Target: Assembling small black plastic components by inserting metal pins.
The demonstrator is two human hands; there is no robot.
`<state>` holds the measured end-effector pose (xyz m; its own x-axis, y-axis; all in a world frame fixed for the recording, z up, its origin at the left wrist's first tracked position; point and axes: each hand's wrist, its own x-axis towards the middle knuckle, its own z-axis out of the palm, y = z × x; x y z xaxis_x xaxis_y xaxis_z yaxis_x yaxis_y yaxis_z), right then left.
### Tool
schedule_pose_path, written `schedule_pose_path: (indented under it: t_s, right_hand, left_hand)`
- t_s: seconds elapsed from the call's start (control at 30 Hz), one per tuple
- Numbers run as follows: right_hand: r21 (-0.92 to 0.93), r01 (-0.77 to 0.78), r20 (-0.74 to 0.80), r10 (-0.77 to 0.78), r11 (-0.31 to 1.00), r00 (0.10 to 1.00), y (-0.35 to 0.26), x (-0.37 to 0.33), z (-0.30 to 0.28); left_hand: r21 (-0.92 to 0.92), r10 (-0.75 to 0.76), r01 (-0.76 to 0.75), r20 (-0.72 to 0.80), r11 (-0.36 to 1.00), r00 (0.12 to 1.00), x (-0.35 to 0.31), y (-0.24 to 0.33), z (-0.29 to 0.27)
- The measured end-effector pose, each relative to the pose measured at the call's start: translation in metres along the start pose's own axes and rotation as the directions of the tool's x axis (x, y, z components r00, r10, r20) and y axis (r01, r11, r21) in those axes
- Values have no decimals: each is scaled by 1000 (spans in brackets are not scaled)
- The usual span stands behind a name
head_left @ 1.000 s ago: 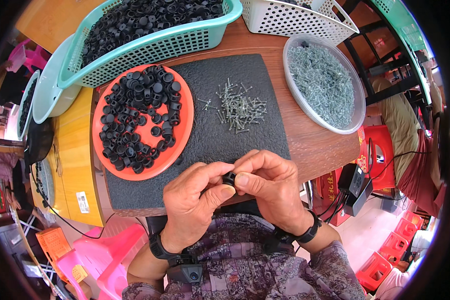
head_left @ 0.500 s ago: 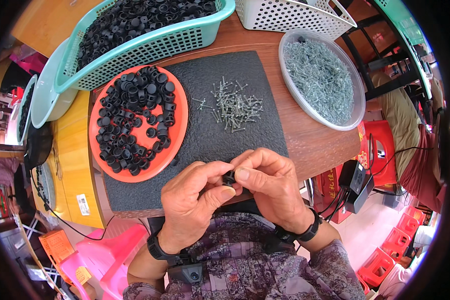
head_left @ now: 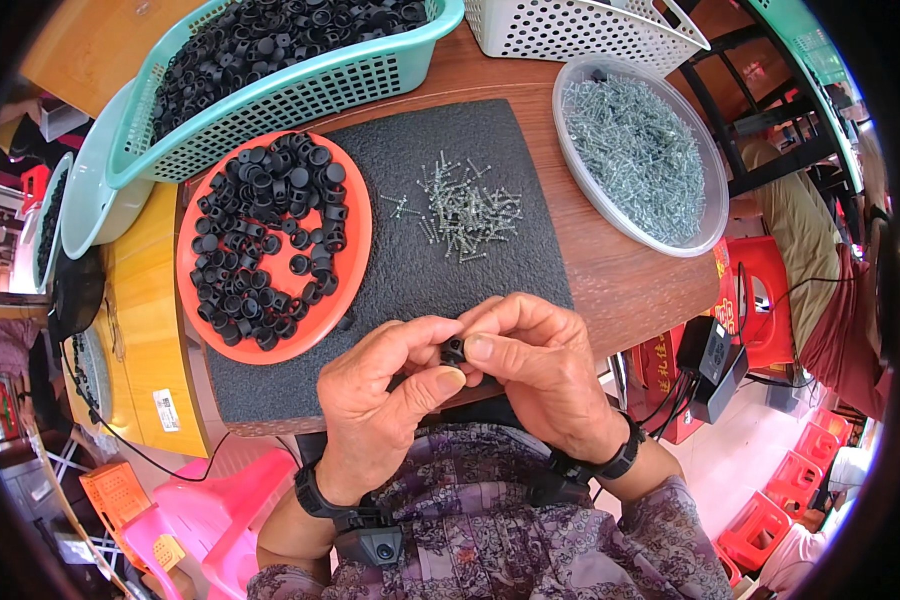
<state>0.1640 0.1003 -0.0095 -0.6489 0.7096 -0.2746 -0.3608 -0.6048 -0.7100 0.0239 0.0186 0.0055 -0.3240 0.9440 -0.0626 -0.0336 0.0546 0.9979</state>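
Note:
A small black plastic part (head_left: 452, 350) with a round, ring-like shape is pinched between my fingertips, just over the near edge of the mat. My left hand (head_left: 378, 392) curls its index finger and thumb against one side of it. The thumb and forefinger of my right hand (head_left: 542, 368) close on the other side, covering much of the part. Ahead of my hands, a loose pile of small silver screws (head_left: 467, 210) lies on the black mat (head_left: 515, 140). Similar black parts (head_left: 255, 260) fill an orange-red plate (head_left: 355, 262) at the left of the mat.
A teal basket (head_left: 280, 107) heaped with black parts stands at the far left, beside a pale green basin (head_left: 98, 195). At the far right are a clear tub (head_left: 708, 215) full of screws and a white perforated basket (head_left: 560, 35). A pink chair (head_left: 225, 515) is below left.
The black part has turned slightly between my fingertips, so more of its round face shows. Both hands hold nearly the same place, and the view has shifted a little.

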Motion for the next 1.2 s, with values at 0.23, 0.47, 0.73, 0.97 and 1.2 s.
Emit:
schedule_pose_path:
  t_s: [0.23, 0.47, 0.73, 0.97, 1.2]
  right_hand:
    - [-115, 14, 2, -13, 993, 1000, 0, 1, -2]
    - [-252, 105, 8, -106, 962, 994, 1, 0, -1]
    - [-352, 182, 11, -191, 918, 982, 3, -4, 0]
    - [-389, 207, 30, -212, 898, 977, 2, -7, 1]
    - [-351, 156, 2, -166, 923, 986, 0, -5, 1]
  left_hand:
    - [-2, -20, 21, 7, 1000, 1000, 1, 2, -1]
    - [108, 92, -94, 23, 990, 995, 5, -2, -1]
    - [360, 227, -226, 42, 905, 973, 7, -1, 2]
    - [342, 231, -224, 21, 913, 973, 4, -2, 5]
    - [121, 92, -94, 19, 988, 996, 2, -12, 4]
